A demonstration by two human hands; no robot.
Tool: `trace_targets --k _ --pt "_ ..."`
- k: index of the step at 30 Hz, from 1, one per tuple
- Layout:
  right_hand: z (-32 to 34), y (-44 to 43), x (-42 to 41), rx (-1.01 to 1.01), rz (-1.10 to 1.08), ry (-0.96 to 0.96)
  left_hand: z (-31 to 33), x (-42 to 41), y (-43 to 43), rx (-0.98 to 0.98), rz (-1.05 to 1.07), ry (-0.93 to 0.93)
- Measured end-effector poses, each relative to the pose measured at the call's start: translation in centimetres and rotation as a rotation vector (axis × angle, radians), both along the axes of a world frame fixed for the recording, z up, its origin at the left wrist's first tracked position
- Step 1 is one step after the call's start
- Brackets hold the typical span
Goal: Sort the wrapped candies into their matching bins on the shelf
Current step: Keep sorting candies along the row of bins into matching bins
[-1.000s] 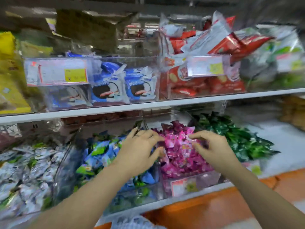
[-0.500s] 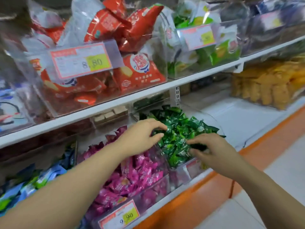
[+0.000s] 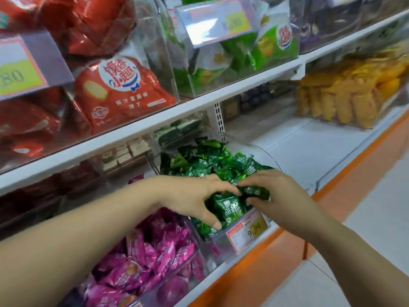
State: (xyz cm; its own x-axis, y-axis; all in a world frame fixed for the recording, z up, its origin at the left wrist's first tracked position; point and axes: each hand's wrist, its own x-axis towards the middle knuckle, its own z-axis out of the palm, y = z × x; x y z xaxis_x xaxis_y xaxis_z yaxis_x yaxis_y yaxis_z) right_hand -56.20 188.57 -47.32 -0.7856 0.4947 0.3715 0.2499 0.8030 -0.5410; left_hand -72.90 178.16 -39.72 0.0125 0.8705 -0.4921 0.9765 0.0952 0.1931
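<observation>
Right hand (image 3: 282, 197) pinches one green candy (image 3: 257, 192) over the clear bin (image 3: 269, 157) of green candies (image 3: 208, 161). Left hand (image 3: 192, 196) arches over that pile, fingertips just beside the right's; grip cannot be told. Price tag (image 3: 250, 231) below both hands reads 9.90. Wrapper characters are blurred. Pink candies (image 3: 159, 251) lie beneath the left wrist.

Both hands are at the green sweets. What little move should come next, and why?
Probably release it: the right hand pinches a green candy directly above the green bin, whose wrappers match, so dropping it there looks right. The left hand rests spread on the pile.
</observation>
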Motion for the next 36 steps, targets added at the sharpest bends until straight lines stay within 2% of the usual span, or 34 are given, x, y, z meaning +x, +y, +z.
trace_targets --k 10,14,17,19,25,30,36 --pt "-0.9 -0.5 -0.1 0.021 -0.155 0.215 0.0 -0.3 1.0 0.072 -0.041 0.025" --pt "-1.0 -0.3 0.3 0.024 -0.127 0.158 0.7 -1.0 1.0 0.111 -0.002 0.122" --pt "-1.1 0.0 0.6 0.007 -0.112 0.123 0.7 -0.4 0.5 0.192 -0.007 -0.005" --pt "-1.0 0.0 0.6 -0.006 -0.126 0.142 0.2 0.4 0.3 0.154 -0.034 -0.067" --pt "-1.3 -0.2 0.4 0.012 -0.161 0.157 -0.2 0.7 0.7 -0.028 -0.038 -0.045" --pt "-1.2 -0.2 -0.1 0.028 -0.145 0.131 -0.5 0.0 1.2 -0.178 -0.005 0.046" --pt "-1.1 -0.4 -0.6 0.008 -0.140 0.114 -1.1 0.1 1.8 -0.061 -0.020 0.123"
